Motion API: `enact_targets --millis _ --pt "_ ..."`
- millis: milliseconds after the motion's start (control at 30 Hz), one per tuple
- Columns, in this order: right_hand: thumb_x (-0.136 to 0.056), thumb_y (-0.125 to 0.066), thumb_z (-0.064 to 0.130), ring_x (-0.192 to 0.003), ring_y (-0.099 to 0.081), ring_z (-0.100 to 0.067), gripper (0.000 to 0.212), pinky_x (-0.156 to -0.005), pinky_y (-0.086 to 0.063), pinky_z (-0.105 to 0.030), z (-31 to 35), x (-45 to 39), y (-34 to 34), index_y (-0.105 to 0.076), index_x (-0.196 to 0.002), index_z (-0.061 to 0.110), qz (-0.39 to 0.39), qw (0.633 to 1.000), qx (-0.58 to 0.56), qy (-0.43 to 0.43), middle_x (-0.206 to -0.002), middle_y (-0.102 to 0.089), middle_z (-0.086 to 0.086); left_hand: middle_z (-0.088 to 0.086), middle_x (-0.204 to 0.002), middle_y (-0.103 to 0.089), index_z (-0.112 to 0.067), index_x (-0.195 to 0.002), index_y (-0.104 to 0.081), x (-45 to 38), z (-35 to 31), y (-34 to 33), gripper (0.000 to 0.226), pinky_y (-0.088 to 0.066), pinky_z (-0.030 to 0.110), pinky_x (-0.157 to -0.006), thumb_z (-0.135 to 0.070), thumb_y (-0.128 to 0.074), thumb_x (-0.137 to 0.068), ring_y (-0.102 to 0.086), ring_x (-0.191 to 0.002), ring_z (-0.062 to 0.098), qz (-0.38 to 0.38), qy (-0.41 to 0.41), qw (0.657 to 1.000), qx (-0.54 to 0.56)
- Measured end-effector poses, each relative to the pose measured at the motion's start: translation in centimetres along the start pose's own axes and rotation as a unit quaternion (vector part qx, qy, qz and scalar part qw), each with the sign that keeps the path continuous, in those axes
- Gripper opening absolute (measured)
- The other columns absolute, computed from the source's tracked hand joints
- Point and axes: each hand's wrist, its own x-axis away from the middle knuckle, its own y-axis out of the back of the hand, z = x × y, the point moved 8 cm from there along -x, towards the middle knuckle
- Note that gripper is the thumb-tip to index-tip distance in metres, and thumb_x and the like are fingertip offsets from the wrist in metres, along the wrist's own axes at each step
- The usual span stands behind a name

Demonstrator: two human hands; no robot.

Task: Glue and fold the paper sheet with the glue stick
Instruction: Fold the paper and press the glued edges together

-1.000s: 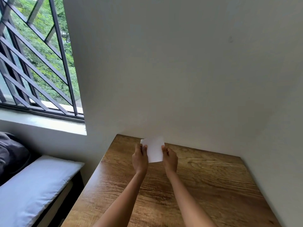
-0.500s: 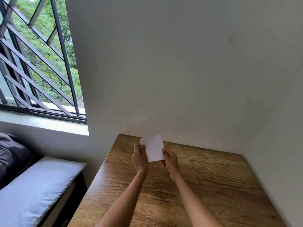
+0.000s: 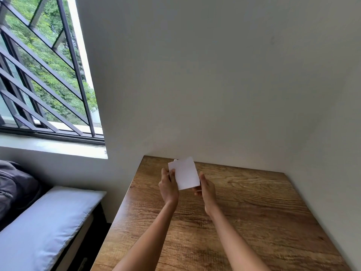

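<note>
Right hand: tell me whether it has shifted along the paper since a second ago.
Yes. The right hand has slid down from the right edge of the paper sheet to its lower corner, away from the table's back edge.

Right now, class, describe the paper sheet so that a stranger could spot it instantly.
Find the wooden table set in the wall corner. Above its far edge, the left hand and right hand hold the paper sheet, the only white thing there.

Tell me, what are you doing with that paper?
A person holds a small white folded paper sheet up above a brown wooden table, near the wall. The left hand pinches its left edge; the right hand grips the lower right corner. No glue stick is in sight.
</note>
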Motion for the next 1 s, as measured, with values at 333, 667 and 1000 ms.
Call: enact_targets --millis 333,667,1000 --pt "-0.089 -0.055 0.042 -0.060 -0.057 -0.019 0.034 -0.050 -0.040 -0.027 3.0 -0.4 0.2 -0.058 -0.069 0.015 -0.027 0.990 0.130 0.051 -0.066 -0.061 -0.001 -0.001 -0.068 -0.060 -0.021 -0.079 -0.045 1.6 -0.2 -0.4 0.021 -0.049 0.035 -0.049 -0.035 -0.048 -0.094 -0.058 -0.056 0.012 0.075 -0.030 0.997 0.019" --pt "-0.090 -0.054 0.042 -0.063 -0.059 -0.018 0.028 -0.056 -0.045 -0.033 4.8 0.5 -0.4 -0.056 -0.074 0.019 -0.070 0.980 0.166 0.086 -0.073 -0.062 -0.003 -0.001 -0.065 -0.056 -0.015 -0.081 -0.048 2.5 -1.1 0.4 0.021 -0.043 0.025 -0.046 -0.030 -0.049 -0.095 -0.050 -0.051 0.009 0.103 -0.052 0.993 0.021" --pt "-0.099 -0.036 0.036 -0.048 -0.045 -0.010 0.041 -0.044 -0.030 -0.020 5.1 3.0 -0.3 -0.045 -0.062 0.021 -0.123 0.960 0.220 0.120 -0.056 -0.047 0.004 -0.004 -0.073 -0.060 -0.018 -0.079 -0.056 2.0 -2.4 1.0 0.035 -0.040 0.029 -0.059 -0.052 -0.051 -0.087 -0.058 -0.068 0.014 0.136 -0.022 0.990 -0.042"
